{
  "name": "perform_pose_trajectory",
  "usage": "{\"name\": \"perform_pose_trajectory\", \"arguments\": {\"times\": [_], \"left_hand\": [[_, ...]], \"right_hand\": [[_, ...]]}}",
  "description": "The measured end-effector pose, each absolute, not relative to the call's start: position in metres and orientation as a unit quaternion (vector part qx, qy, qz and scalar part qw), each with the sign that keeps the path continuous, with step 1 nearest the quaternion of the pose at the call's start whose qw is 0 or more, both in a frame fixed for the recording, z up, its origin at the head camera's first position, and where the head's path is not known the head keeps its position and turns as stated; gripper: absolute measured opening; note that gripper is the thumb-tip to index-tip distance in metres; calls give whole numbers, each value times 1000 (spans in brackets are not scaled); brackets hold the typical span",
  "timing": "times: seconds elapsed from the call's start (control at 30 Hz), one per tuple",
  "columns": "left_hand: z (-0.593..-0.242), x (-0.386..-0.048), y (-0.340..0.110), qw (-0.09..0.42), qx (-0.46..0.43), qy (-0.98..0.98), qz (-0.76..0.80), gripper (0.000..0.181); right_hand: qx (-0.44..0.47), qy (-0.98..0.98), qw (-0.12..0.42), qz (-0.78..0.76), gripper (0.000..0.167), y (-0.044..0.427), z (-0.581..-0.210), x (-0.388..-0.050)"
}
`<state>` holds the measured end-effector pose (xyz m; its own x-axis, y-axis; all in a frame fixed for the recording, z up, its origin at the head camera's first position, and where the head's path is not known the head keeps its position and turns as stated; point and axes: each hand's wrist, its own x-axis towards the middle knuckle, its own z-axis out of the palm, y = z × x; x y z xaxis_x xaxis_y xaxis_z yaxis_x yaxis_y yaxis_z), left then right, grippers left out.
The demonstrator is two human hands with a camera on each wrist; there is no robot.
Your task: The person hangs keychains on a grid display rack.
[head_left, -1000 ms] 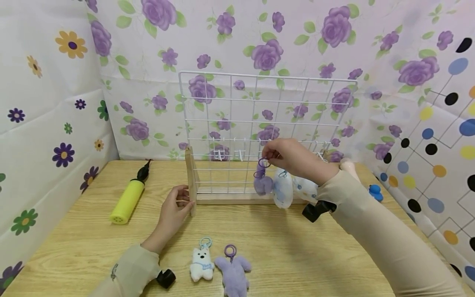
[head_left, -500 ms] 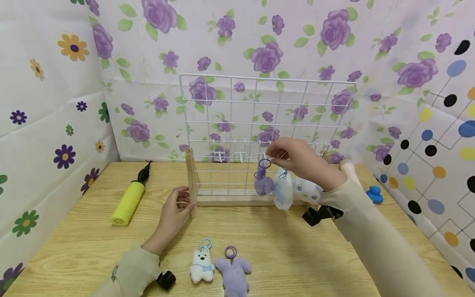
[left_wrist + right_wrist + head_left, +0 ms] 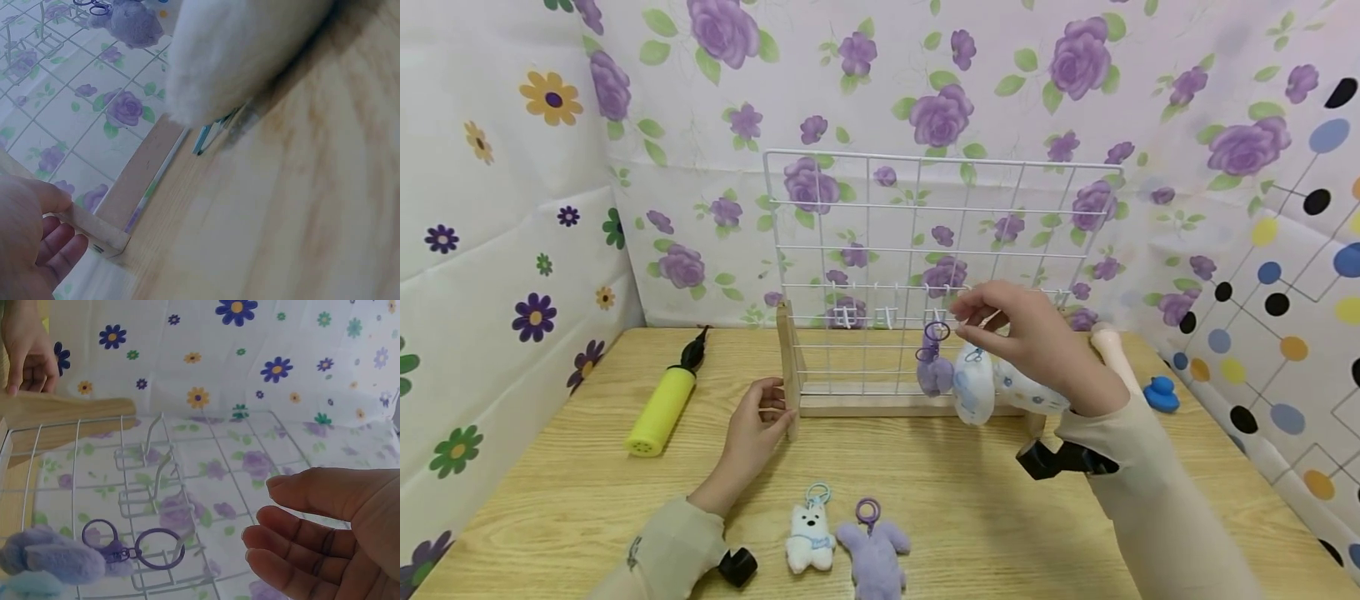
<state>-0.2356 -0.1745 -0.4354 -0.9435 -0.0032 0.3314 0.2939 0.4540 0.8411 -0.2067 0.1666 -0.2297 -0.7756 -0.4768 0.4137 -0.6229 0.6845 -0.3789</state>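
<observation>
A white wire grid rack (image 3: 917,250) stands on a wooden base (image 3: 865,406). The left hand (image 3: 756,429) grips the rack's left wooden post (image 3: 788,367) between thumb and fingers. From a hook on the grid hangs a purple plush (image 3: 935,375) by its purple ring (image 3: 160,549). Just right of that ring, the right hand (image 3: 1018,337) is in the air with fingers apart, holding nothing. White-and-blue plush pieces (image 3: 973,387) hang beneath it. A white bear keychain (image 3: 810,537) and a purple plush keychain (image 3: 874,560) lie on the table.
A yellow pump (image 3: 662,410) with a black nozzle lies at the left. At the right are a blue duck (image 3: 1162,395) and a pale stick-like object (image 3: 1115,354). Small white hooks (image 3: 886,317) hang on the grid left of the purple plush. Patterned cloth surrounds the table.
The right hand has let go of the purple ring and moved right, its fingers spreading. The ring now hangs on the hook. The left hand stays on the post.
</observation>
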Motion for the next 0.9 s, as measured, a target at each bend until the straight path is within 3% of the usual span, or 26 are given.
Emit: {"name": "perform_pose_trajectory", "arguments": {"times": [0.57,0.9], "left_hand": [[-435,-234,-175,143,-89,-835,-525,46],[-437,-235,-175,156,-94,-838,-514,46]], "right_hand": [[382,-859,172,294,20,160,-263,-183],[380,-854,125,332,19,151,-297,-174]]}}
